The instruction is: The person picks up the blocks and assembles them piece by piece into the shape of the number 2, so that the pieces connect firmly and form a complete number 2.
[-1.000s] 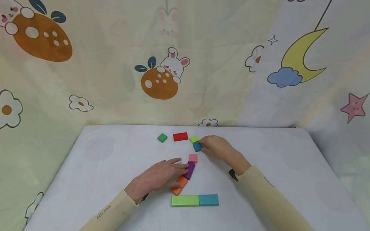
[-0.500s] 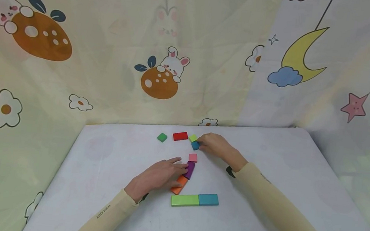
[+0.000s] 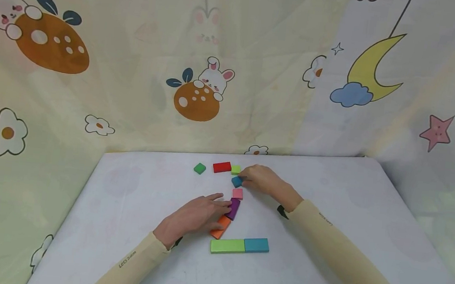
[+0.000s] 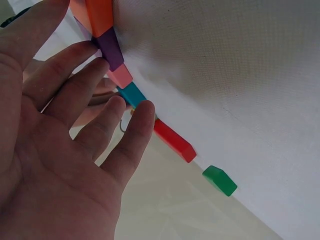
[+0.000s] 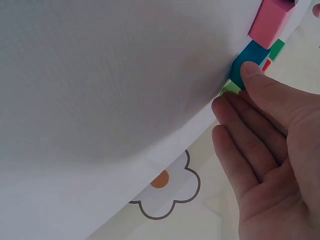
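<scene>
In the head view, my right hand (image 3: pixel 263 180) pinches a small blue block (image 3: pixel 236 181) at the far side of the table. The right wrist view shows the thumb on that blue block (image 5: pixel 248 62), with the other fingers behind it. A lime-yellow block (image 3: pixel 235 170) lies just beyond it and a pink block (image 3: pixel 238 193) just nearer. My left hand (image 3: pixel 196 215) rests with spread, mostly straight fingers over a purple block (image 3: pixel 234 209) and an orange block (image 3: pixel 222 227). Whether its fingertips press them is hard to tell.
A red block (image 3: pixel 222 167) touches or nearly touches the lime-yellow one, and a green block (image 3: pixel 199 168) lies apart to the left. Nearer, a long light-green block (image 3: pixel 227 246) and a teal block (image 3: pixel 256 245) lie end to end. A printed curtain (image 3: pixel 142 82) hangs behind the table.
The lime-yellow block has shifted left against the red one and turned straighter. My right hand and the blue block have moved slightly left. My left hand has stayed put.
</scene>
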A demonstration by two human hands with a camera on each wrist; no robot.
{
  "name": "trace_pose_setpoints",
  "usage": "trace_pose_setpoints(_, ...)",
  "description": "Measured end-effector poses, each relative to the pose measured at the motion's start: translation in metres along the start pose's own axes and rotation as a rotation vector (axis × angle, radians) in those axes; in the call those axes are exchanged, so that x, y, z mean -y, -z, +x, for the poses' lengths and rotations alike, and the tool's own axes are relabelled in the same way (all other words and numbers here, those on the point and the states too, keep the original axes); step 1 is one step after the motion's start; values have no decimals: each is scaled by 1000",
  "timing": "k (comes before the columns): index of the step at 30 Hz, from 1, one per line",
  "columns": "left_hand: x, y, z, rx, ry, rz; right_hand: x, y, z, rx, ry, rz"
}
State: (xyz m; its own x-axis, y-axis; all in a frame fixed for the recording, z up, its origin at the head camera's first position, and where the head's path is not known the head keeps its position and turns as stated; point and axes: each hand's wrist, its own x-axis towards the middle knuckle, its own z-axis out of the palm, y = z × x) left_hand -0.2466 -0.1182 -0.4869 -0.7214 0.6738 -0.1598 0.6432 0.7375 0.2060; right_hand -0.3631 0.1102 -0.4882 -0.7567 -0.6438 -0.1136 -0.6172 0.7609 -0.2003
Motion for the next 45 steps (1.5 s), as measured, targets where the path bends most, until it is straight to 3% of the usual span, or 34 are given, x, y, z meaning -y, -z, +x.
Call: trace_pose_setpoints(45, -1, 0, 0, 6, 13, -21, -4, -8, -10, -44, 80, 26)
